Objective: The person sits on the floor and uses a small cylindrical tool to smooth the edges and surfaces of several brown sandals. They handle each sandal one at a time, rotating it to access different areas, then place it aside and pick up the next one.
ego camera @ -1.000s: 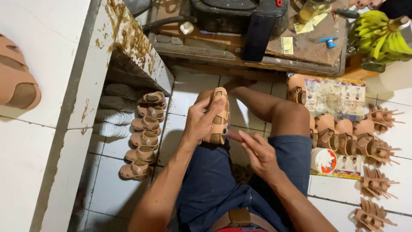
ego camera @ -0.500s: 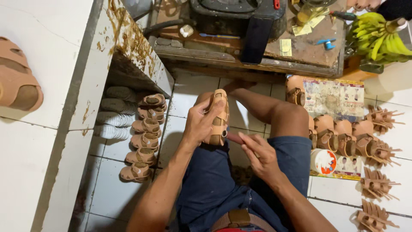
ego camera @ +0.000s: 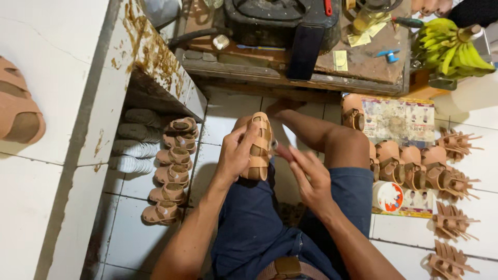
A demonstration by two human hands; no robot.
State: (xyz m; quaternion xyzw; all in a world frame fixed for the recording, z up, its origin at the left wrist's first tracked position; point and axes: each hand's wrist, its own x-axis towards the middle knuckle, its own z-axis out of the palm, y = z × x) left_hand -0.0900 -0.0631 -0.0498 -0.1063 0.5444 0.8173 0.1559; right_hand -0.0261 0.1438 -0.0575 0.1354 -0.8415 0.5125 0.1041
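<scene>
A: Tan leather is what the left hand [ego camera: 236, 155] is gripping: a strappy sandal [ego camera: 258, 148] on its last, held upright over the lap with the fingers wrapped around its side.

B: And the right hand [ego camera: 310, 179]?

A: It is hovering just beside the sandal, fingers loosely spread, thumb and forefinger pinching something small and dark near the straps. I cannot tell what it is. Compared with a second ago, hardly anything is changing; the sandal is sitting at the same tilt and the right hand is staying close to its edge, so the work on this one strap looks to be continuing rather than finishing.

B: What is lying around them?

A: On the person's left, a row of finished sandals [ego camera: 171, 173] is standing on the tiled floor [ego camera: 129, 243] beside a white ledge [ego camera: 155, 67]. On the right, more lasted sandals [ego camera: 410, 166] are resting near a round tin [ego camera: 387, 196], with bundles of cut straps [ego camera: 451, 220] farther out. Ahead, a wooden worktop [ego camera: 363, 57] is carrying a dark machine [ego camera: 280, 23], with a bunch of green bananas [ego camera: 448, 46] by its corner.
</scene>
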